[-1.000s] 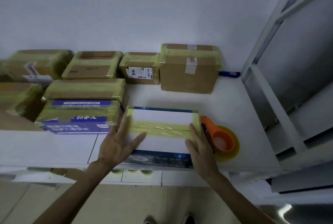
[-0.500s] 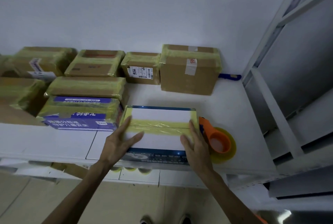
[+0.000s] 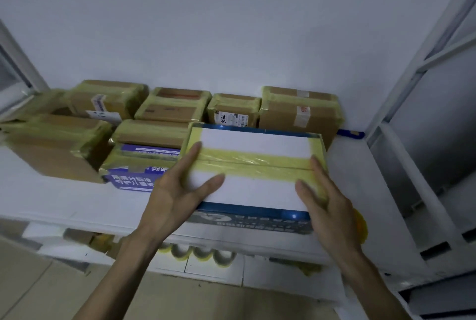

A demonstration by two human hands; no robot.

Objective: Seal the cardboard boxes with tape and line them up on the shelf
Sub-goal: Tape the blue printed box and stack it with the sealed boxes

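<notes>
Cardboard boxes (image 3: 296,116) bound in yellow tape sit in rows at the back of a white shelf (image 3: 51,201), against a bare pale wall (image 3: 231,23). A grey metal frame (image 3: 417,67) rises at the shelf's right edge, and beige floor (image 3: 38,291) shows below. At the left of the rows lies a big brown box (image 3: 54,149), with a blue printed box (image 3: 134,178) just beside it. Near the shelf's front edge is a white-topped box (image 3: 255,142) with blue sides and a strip of yellow tape (image 3: 257,162) across its lid; whether it rests on the shelf or is slightly lifted is hard to tell. The left hand (image 3: 177,191) presses its left end with straight fingers, thumb flat on the lid. The right hand (image 3: 327,204) presses the right end likewise, fingers extended. A yellow tape roll (image 3: 359,224) peeks out behind the right hand. More tape rolls (image 3: 201,255) sit on a lower level.
</notes>
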